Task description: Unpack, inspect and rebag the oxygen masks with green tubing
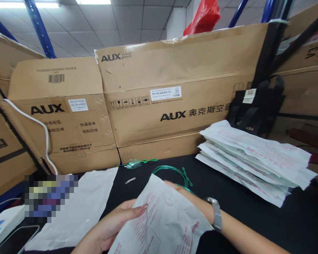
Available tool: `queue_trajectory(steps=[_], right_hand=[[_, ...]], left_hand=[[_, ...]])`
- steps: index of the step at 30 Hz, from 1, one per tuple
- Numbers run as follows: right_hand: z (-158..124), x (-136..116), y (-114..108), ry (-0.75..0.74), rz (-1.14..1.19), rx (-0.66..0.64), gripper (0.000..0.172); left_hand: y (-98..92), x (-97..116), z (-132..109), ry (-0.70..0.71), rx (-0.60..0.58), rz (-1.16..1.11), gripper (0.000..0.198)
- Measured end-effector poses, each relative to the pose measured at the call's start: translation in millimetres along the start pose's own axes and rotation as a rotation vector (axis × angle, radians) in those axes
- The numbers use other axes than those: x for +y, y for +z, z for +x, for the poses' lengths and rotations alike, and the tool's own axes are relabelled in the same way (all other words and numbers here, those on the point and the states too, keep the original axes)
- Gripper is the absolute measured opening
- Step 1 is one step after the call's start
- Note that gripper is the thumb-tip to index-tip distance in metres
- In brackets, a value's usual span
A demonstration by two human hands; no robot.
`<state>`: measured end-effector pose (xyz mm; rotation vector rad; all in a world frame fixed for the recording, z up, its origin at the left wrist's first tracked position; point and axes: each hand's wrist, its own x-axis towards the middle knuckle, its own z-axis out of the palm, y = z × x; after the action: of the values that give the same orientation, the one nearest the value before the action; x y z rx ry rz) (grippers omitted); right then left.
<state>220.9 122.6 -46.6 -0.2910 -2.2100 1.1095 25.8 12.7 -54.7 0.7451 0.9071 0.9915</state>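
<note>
My left hand [113, 227] grips the lower left edge of a white paper pouch [165, 222] with red print, thumb on top. My right hand [193, 199] reaches under and behind the same pouch, and its fingers are mostly hidden by the paper. A watch [216, 213] sits on my right wrist. Coiled green tubing [175, 173] lies on the black table [243, 218] just beyond the pouch, partly under my right hand. A green-tinted clear mask piece [134, 164] rests farther back by the cardboard.
A stack of several printed white pouches [254, 158] lies at the right. A flat white bag [79, 208] lies at the left. Large AUX cardboard boxes [175, 88] wall the back. A black bag [257, 106] leans at the right rear. A white cable [42, 128] hangs at left.
</note>
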Motion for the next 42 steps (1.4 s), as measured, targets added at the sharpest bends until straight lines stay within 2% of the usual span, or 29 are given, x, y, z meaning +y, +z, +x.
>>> queue_trajectory(steps=[1, 2, 5, 6, 8, 10, 12, 13, 15, 18, 21, 23, 25, 29, 32, 35, 36, 38, 40, 42], right_hand=[[4, -1, -7, -0.023, -0.039, 0.007, 0.024], [8, 0, -14, -0.024, -0.101, 0.111, 0.026], [16, 15, -32, 0.140, -0.374, 0.590, 0.036], [17, 22, -37, 0.236, -0.434, 0.630, 0.041], [16, 32, -43, 0.474, -0.412, 0.482, 0.053], [14, 36, -44, 0.702, -0.299, 0.247, 0.061], [12, 34, -42, 0.835, -0.176, 0.096, 0.060], [12, 31, -41, 0.848, -0.103, 0.056, 0.057], [13, 24, -41, 0.797, 0.127, 0.046, 0.049], [16, 17, -43, 0.648, 0.550, 0.190, 0.029], [18, 12, -46, 0.540, 0.773, 0.310, 0.025], [18, 10, -47, 0.510, 0.791, 0.307, 0.029], [17, 8, -46, 0.498, 0.763, 0.255, 0.035], [14, 4, -45, 0.468, 0.674, 0.095, 0.040], [11, 4, -49, 0.460, 0.486, -0.075, 0.031], [9, 6, -57, 0.471, 0.345, -0.290, 0.027], [9, 7, -58, 0.479, 0.333, -0.310, 0.026], [11, 9, -58, 0.492, 0.330, -0.213, 0.030], [13, 11, -54, 0.484, 0.322, -0.043, 0.049], [15, 11, -48, 0.464, 0.304, 0.015, 0.059]], left_hand=[[-1.3, 1, 0, 0.010, 0.005, 0.010, 0.038], [-2.6, 3, 1, 0.018, 0.023, 0.017, 0.040], [-6.4, 7, 3, 0.039, 0.179, 0.004, 0.045], [-7.7, 8, 4, 0.038, 0.233, -0.009, 0.048], [-9.9, 9, 6, 0.027, 0.297, -0.039, 0.054], [-11.3, 8, 8, 0.030, 0.302, -0.065, 0.057], [-11.2, 7, 8, 0.071, 0.313, -0.086, 0.054], [-10.6, 6, 8, 0.097, 0.323, -0.095, 0.052], [-8.6, 6, 7, 0.137, 0.349, -0.100, 0.047], [-5.4, 4, 5, 0.157, 0.356, -0.061, 0.042], [-3.4, -3, 6, 0.134, 0.254, 0.021, 0.039], [-2.5, -8, 8, 0.106, 0.168, 0.044, 0.039], [-2.6, -12, 10, 0.112, 0.144, 0.040, 0.039], [-7.7, -12, 14, 0.180, 0.273, 0.033, 0.040], [-13.0, -7, 16, 0.234, 0.362, 0.023, 0.041], [-12.9, -5, 14, 0.237, 0.334, 0.029, 0.039], [-11.5, -4, 13, 0.214, 0.307, 0.035, 0.039], [-8.1, -5, 10, 0.169, 0.258, 0.056, 0.040], [-6.4, -6, 10, 0.152, 0.238, 0.077, 0.041], [-8.2, -8, 12, 0.158, 0.265, 0.089, 0.043]])
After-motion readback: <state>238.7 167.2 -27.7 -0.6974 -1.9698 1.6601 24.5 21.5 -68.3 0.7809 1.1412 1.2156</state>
